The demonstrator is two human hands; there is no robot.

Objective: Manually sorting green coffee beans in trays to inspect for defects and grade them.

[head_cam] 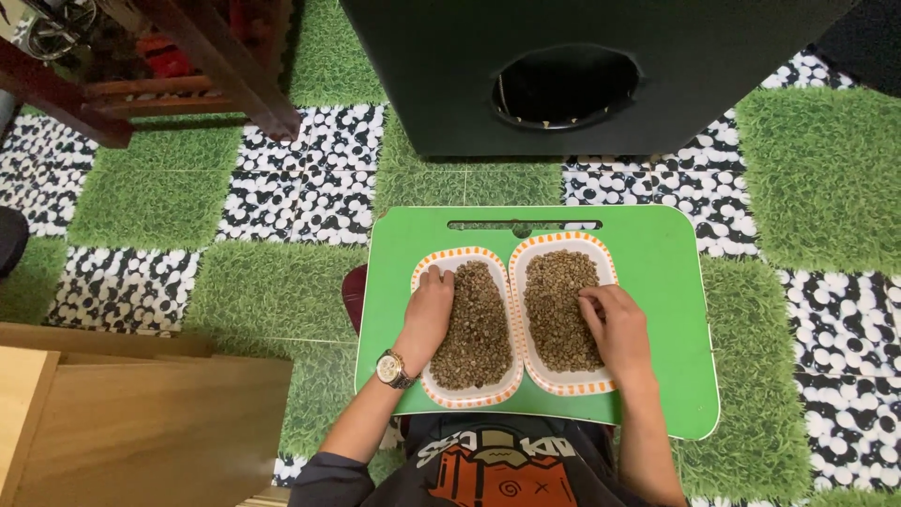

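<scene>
Both hands rest fingers-down in brown grains: the left hand (429, 310) in the left oval tray (466, 395), the right hand (615, 324) in the right oval tray (566, 383), loosely curled, gripping nothing I can tell. Orange-striped tray rims touch mid-tabletop (668, 310); bare green margins run all round.

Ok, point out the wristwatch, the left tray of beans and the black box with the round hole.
wristwatch (389, 368), head view, on its round face at the left wrist.
left tray (448, 395), head view, on its orange-striped rim near the bottom corner.
black box (441, 84), head view, on its front panel left of the hole.
</scene>
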